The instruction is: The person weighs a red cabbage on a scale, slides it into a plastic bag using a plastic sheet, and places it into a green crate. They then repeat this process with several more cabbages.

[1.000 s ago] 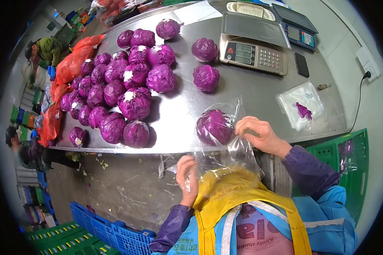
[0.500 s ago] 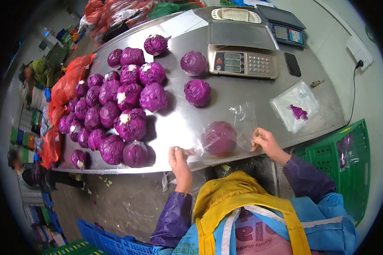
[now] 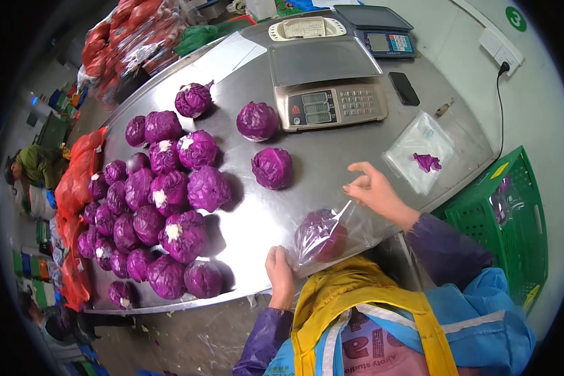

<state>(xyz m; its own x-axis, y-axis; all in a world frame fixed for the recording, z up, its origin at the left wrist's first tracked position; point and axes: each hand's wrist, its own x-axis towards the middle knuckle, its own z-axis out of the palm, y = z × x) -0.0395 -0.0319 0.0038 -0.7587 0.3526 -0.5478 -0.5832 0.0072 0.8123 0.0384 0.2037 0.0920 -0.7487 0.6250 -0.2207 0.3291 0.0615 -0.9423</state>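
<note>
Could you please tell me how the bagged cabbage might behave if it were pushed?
The bagged cabbage would probably roll, being nearly round on a smooth metal table. Its glossy plastic bag may feel slippery, and looks thin enough to crumple.

Left hand (image 3: 281,276) pinches near edge of clear bag (image 3: 368,229), bagged purple cabbage (image 3: 321,235) at the table's front edge. Right hand (image 3: 377,195) just above bag, thumb and index finger apart; contact with bag unclear. Loose cabbages (image 3: 149,224) grouped on left of metal table (image 3: 247,224), two more below and beside silver scale (image 3: 332,103). Phone (image 3: 404,88) right of scale; purple leaf (image 3: 427,162) on flat plastic bags (image 3: 415,141). Green crate (image 3: 521,219) at right.
</note>
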